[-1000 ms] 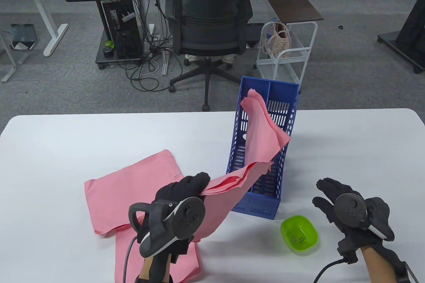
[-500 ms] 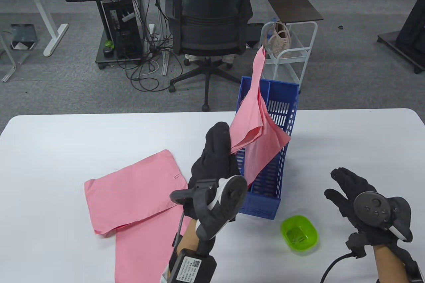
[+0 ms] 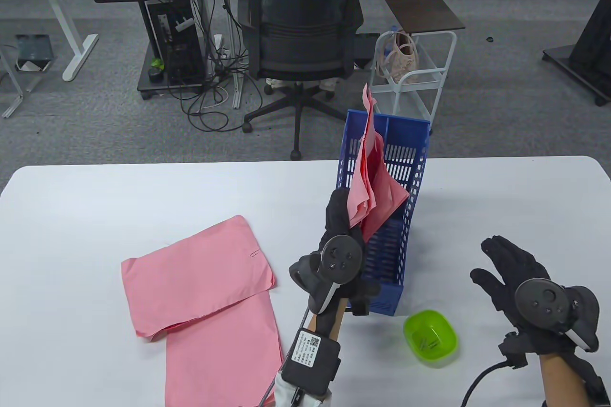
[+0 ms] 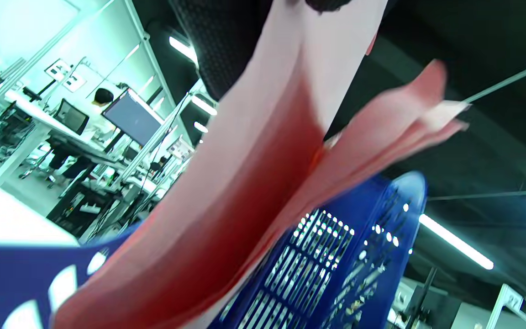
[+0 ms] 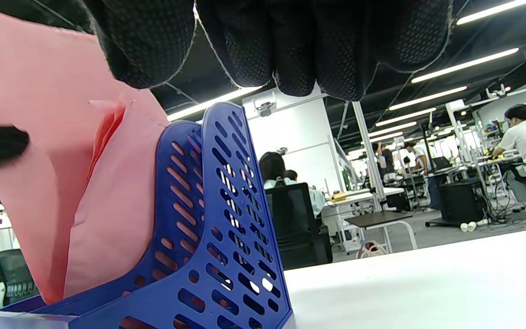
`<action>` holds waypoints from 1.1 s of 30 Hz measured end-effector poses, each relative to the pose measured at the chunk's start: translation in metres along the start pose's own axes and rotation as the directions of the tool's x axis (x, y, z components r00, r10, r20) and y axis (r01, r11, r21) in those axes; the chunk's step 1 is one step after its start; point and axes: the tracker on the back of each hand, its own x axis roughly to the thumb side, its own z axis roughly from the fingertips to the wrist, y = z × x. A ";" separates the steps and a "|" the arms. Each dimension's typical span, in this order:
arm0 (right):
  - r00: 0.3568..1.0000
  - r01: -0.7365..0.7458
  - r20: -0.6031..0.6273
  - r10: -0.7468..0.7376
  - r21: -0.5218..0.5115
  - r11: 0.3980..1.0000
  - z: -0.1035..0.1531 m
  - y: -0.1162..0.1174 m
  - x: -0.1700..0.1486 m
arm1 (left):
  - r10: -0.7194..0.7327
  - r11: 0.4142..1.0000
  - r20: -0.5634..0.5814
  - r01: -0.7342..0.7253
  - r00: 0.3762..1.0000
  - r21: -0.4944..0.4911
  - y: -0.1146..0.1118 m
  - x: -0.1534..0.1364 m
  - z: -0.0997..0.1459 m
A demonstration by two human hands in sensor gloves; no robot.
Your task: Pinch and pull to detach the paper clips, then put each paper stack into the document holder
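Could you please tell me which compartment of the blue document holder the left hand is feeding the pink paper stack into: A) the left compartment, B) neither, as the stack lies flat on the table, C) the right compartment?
A: the left hand holds the pink paper stack upright in the blue document holder's left compartment.

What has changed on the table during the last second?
The left hand, holding the pink paper stack, swung it up from the table and forward into the blue document holder. The right hand drifted slightly right, open. The other pink stacks and green bowl stayed put.
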 end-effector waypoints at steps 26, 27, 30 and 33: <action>0.999 -0.040 0.011 0.040 0.023 0.999 0.000 0.004 0.004 | -0.599 0.553 0.296 0.652 0.743 -0.519 0.066 -0.066 -0.018; 0.999 -0.043 0.012 0.042 0.024 0.999 0.000 0.004 0.004 | -0.626 0.528 0.291 0.667 0.724 -0.526 0.070 -0.075 -0.018; 0.998 -0.059 0.018 0.059 0.028 0.998 0.000 0.006 0.006 | -0.728 0.412 0.257 0.704 0.636 -0.578 0.084 -0.121 -0.016; 0.998 -0.065 0.019 0.064 0.031 0.997 -0.001 0.007 0.007 | -0.797 0.302 0.221 0.688 0.561 -0.659 0.094 -0.171 -0.010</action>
